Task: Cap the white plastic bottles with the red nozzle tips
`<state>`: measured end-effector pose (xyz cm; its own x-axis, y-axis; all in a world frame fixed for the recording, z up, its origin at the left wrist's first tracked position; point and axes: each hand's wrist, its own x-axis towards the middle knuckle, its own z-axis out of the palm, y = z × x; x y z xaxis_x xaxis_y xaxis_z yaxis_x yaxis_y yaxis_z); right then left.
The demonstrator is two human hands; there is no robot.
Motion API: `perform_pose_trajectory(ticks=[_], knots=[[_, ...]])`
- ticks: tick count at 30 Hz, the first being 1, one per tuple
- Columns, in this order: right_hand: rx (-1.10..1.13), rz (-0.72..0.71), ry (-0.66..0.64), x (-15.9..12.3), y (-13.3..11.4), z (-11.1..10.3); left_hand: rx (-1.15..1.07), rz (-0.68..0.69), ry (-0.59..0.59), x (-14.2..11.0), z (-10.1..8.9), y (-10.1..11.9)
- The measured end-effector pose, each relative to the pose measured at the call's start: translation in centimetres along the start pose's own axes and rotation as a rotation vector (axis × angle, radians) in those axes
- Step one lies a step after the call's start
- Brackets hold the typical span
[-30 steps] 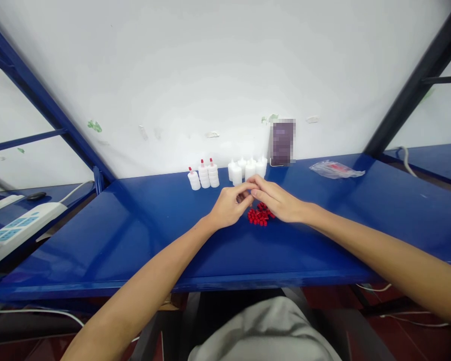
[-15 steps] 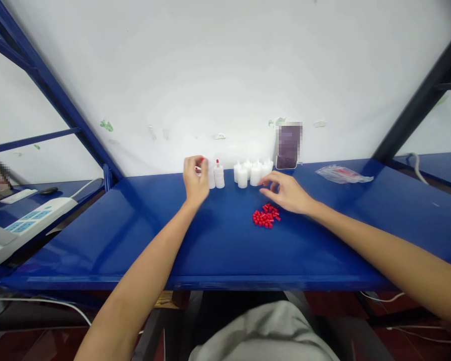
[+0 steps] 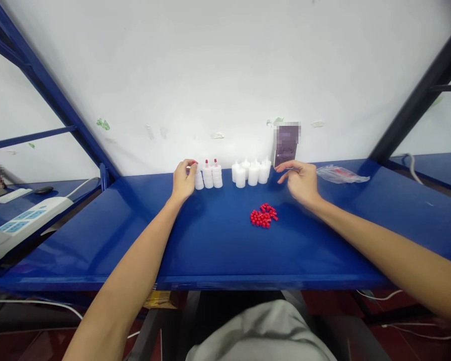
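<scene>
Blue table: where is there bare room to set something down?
Bare: between the blue post and the left hand; between the red caps and front edge. Crowded: the back middle, where capped bottles and uncapped bottles stand.

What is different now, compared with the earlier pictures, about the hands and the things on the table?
The left hand and right hand, earlier together near the red caps, have separated. The left went left to the leftmost red-tipped bottle; whether it grips is unclear. The right moved right, open, near the dark upright object. The red caps and plastic bag stayed in place.
</scene>
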<state>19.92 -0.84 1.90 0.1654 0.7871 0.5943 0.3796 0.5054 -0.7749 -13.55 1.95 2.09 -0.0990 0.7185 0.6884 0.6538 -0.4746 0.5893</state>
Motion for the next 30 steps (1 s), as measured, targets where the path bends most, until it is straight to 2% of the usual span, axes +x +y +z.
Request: perform_pose_trajectory(ticks=[5,11,14,18,23,26,30], knots=[[-0.056,0.061,0.016,-0.1,-0.2,0.0,0.013,-0.052,0.011,0.1,-0.2,-0.2],[-0.050,0.076,-0.001,0.0,0.7,-0.1,0.059,0.004,-0.021,0.0,-0.3,-0.2],[-0.038,-0.010,-0.108,0.1,1.0,0.0,0.087,0.006,-0.054,-0.1,-0.2,-0.4],[-0.216,-0.144,-0.277,0.1,1.2,0.5,0.121,0.007,-0.044,-0.1,-0.3,-0.5],[-0.383,-0.180,-0.443,0.3,1.9,0.8,0.162,0.016,-0.034,-0.1,-0.4,-0.3],[-0.418,-0.188,-0.447,0.4,2.1,0.8,0.172,0.029,-0.064,-0.2,-0.4,-0.3],[-0.425,-0.203,-0.330,0.5,1.6,0.6,0.163,0.032,-0.080,-0.4,-0.3,-0.3]])
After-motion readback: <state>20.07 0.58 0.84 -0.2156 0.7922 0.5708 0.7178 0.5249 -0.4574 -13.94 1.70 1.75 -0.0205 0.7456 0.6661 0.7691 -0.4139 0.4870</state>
